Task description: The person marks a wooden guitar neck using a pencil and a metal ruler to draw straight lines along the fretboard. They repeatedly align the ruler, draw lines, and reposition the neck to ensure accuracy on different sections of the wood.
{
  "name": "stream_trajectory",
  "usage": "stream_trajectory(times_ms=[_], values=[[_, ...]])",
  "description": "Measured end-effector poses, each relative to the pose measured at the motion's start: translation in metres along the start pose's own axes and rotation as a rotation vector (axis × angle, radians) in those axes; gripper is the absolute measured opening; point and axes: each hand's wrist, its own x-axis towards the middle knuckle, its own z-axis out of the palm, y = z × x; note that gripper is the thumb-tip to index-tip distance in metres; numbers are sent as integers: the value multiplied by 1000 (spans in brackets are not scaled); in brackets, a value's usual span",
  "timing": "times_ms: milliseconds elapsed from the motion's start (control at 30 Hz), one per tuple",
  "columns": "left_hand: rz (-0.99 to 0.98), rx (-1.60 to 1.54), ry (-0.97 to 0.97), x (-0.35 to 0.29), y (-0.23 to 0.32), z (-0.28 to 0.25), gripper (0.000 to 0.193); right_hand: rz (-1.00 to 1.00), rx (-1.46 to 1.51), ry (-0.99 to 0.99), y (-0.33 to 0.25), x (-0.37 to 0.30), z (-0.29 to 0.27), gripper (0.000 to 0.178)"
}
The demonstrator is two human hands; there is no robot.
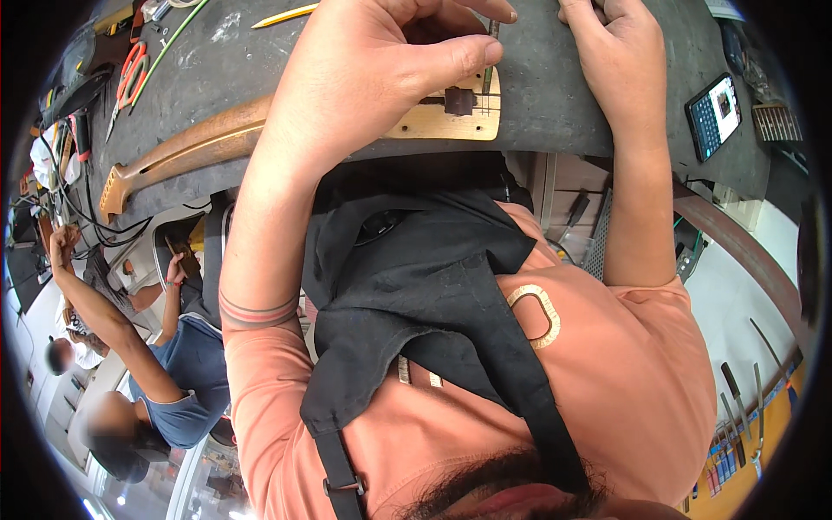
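A wooden guitar neck [195, 139] lies along the near edge of the dark bench, its headstock to the left and its squared heel [451, 128] to the right. A dark groove runs along it, and a small dark brown block [459, 101] sits on the heel end. My left hand [373, 74] reaches over the neck, thumb and forefinger closed about a thin dark metal rod [490, 78] that crosses the heel. To the right, over the bench, my right hand [617, 56] has its fingers curled; their tips and anything between them are cut off by the upper edge.
On the bench lie a yellow pencil [284, 16], orange-handled scissors [130, 78], a green cable [178, 43] and, at right, a lit phone [715, 117]. A fretted piece [776, 123] is beyond it. Another person [178, 373] works at left. Files [737, 394] hang at lower right.
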Motion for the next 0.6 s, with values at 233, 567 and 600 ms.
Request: stream_trajectory(times_ms=[233,567,600], values=[[5,-97,-7,-3,4,1,23,54,26,-34,0,2,-1,16],[381,-187,581,-24,-8,-98,31,54,-125,-119,13,9,-13,33],[402,-70,598,-33,-14,-110,29,55,-146,-125,12,8,-13,35]])
